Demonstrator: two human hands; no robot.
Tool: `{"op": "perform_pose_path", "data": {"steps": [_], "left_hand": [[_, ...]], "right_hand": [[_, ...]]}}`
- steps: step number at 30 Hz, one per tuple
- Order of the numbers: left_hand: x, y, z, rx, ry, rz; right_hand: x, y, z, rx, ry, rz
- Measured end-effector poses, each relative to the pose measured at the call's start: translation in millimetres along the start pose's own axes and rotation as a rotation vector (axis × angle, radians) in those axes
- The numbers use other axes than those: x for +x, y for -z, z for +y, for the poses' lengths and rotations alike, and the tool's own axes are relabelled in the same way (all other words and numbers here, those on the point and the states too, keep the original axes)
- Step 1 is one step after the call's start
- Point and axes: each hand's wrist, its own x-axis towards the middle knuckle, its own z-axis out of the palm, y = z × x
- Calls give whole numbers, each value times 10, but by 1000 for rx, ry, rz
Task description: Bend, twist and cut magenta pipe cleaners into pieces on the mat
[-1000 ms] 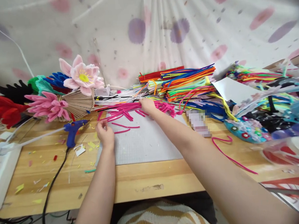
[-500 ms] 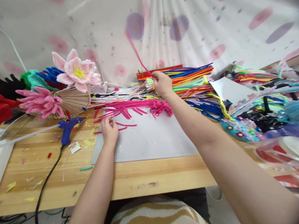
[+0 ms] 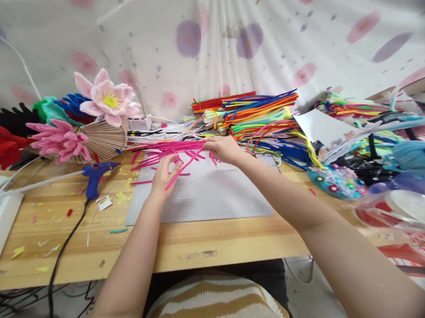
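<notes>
My left hand [image 3: 164, 175] rests at the far left part of a grey cutting mat [image 3: 207, 197], its fingers closed on a pink pipe cleaner [image 3: 179, 172] that runs slanted across to my right hand. My right hand [image 3: 225, 150] is at the mat's far edge, fingers curled, pinching the other end of that pipe cleaner, beside a heap of cut pink pipe cleaner pieces [image 3: 165, 154]. Behind it lies a stack of many-coloured pipe cleaners [image 3: 260, 114].
A blue glue gun [image 3: 94, 177] with a black cord lies left of the mat on the wooden table [image 3: 77, 242]. Pipe-cleaner flowers [image 3: 104, 100] stand at the back left. More craft clutter and a plastic bag [image 3: 396, 211] fill the right side.
My right hand came down from the coloured stack, where it was lifting a long pink pipe cleaner, to the mat's far edge. My left hand took hold of that pipe cleaner.
</notes>
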Motion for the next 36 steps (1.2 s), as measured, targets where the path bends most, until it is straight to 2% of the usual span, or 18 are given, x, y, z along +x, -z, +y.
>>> {"op": "perform_pose_path", "data": {"steps": [1, 3, 4, 6, 8, 10, 14, 16, 19, 23, 26, 29, 32, 36], "left_hand": [[-14, -32, 73, -63, 101, -138], [-43, -79, 184, -246, 322, -335], [-57, -95, 221, -328, 415, -408], [-78, -128, 262, -424, 532, -478], [-82, -176, 266, -444, 578, -448], [-69, -252, 248, -485, 603, -385], [-18, -442, 203, -646, 659, -221], [3, -518, 195, -737, 730, -183], [13, -592, 195, -883, 814, -254], [-2, -634, 192, -939, 801, -272], [-15, -622, 199, -912, 788, -234], [-17, -582, 219, -863, 776, -223], [-12, -544, 235, -857, 763, -277], [-5, -514, 233, -896, 735, -380]], "right_hand": [[-19, 18, -3, -5, -13, 13], [-55, 56, 0, -11, -32, 28], [-71, 68, 5, 2, -44, 34], [-90, 65, 14, 92, -91, 79], [-78, 23, 17, 302, -192, 178], [-30, -43, 5, 652, -349, 272], [95, -170, -92, 1486, -684, 253], [127, -216, -181, 1718, -751, 268], [130, -274, -345, 1914, -742, 319], [121, -339, -524, 1985, -766, 241], [131, -376, -562, 1884, -735, 202], [141, -411, -529, 1798, -655, 85], [141, -445, -480, 1784, -594, -7], [122, -451, -445, 1775, -541, -61]]}}
